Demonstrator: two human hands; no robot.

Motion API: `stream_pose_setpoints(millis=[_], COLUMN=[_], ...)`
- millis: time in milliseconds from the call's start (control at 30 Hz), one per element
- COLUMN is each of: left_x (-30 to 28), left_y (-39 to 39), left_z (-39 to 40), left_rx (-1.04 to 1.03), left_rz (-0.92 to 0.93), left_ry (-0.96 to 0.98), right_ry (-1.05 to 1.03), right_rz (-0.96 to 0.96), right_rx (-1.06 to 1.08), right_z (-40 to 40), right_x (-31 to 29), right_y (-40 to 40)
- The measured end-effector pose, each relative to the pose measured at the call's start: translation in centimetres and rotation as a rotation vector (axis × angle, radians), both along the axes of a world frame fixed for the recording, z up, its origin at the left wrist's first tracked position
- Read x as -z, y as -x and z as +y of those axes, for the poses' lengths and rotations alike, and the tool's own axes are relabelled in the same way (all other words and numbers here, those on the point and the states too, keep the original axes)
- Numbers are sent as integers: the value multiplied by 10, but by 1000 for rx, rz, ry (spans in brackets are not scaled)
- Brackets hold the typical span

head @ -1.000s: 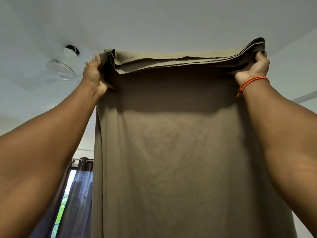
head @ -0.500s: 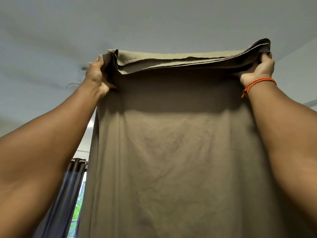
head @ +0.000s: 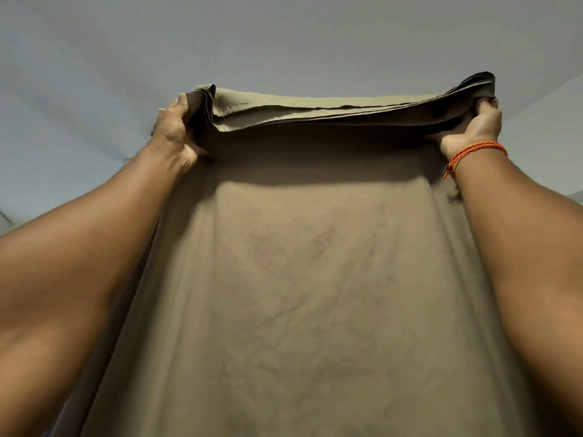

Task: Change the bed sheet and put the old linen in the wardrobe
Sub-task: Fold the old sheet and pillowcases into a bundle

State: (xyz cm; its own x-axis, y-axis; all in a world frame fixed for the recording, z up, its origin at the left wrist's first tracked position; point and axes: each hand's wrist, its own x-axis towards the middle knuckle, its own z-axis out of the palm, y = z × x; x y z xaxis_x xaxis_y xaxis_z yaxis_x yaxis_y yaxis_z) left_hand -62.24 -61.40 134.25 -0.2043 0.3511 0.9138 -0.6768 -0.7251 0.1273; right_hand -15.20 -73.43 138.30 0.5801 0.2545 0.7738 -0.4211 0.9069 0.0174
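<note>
An olive-brown bed sheet (head: 315, 279), folded into several layers, hangs down in front of me from its top edge. My left hand (head: 178, 130) grips the top left corner and my right hand (head: 473, 127), with an orange cord bracelet on the wrist, grips the top right corner. Both arms are raised high and stretch the top edge level. The sheet fills the middle and bottom of the view and hides everything behind it.
Above and around the sheet I see only the plain grey-white ceiling (head: 284, 36). A strip of wall (head: 549, 134) shows at the right edge.
The view has tilted further up. The ceiling fan, curtain and window at the left have dropped out of sight. Both hands keep the same grip on the sheet's top corners.
</note>
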Motion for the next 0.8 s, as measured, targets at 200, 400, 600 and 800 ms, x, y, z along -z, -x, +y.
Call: stream_pose_setpoints(millis=[200,400,600,800], left_x=[4,19,42,73], left_y=[-33,-62,-80,-103], left_z=[29,91,180,286], left_rx=[-69,-114,-135,-164], left_rz=[7,35,60,110], left_ry=[29,104,169,216], right_ry=[29,69,117,158], right_rz=[0,4,5,31], right_rx=[-10,-56,-62,-55], right_z=[38,96,176,283], right_x=[5,25,52,73], right_y=[-41,-63,-87,-111])
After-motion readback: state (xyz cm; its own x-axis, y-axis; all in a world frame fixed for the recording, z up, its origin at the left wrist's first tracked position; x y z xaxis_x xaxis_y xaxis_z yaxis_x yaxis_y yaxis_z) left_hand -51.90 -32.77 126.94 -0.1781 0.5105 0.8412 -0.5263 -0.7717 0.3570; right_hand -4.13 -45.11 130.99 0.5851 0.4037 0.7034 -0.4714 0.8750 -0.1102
